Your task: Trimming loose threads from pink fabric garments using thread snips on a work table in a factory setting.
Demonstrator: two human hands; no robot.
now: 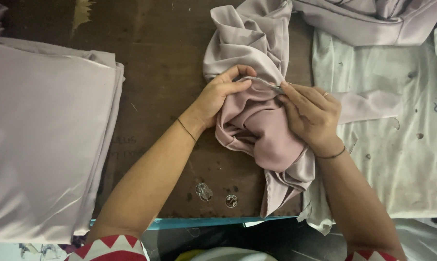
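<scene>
Left hand (pixel 221 94) and right hand (pixel 311 116) both pinch a hem edge of the bunched mauve satin garment (pixel 262 130). It lies on a dark worn table (pixel 165 63); folded stack of like fabric (pixel 44 135) at left.

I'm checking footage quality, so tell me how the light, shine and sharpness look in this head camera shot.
Head view: soft, even light; the pink cloth shows a gentle sheen, no harsh glare; both hands, left and right, are sharp; the dark table stays dim; the folded stack looks bright but keeps its detail.
</scene>
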